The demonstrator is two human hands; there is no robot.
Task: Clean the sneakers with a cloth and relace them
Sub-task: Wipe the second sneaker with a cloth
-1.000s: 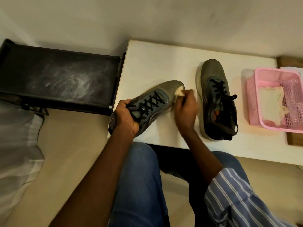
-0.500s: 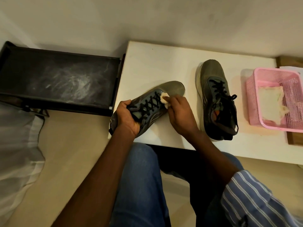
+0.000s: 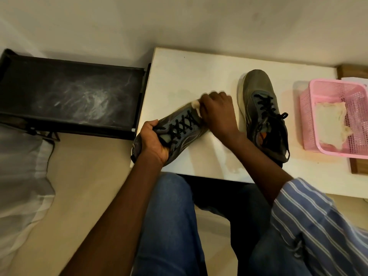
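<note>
- Left hand grips the heel of the grey laced sneaker at the white table's near left.
- Right hand, fingers curled, presses a small pale cloth on its toe.
- Wiping looks underway; second grey sneaker waits to the right; both laced, so unlacing and relacing remain.

right hand + cloth | from laces mid-frame | now up at held sneaker toe

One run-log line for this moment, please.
left hand grips sneaker heel | right hand rubs cloth on toe | laces in
</note>
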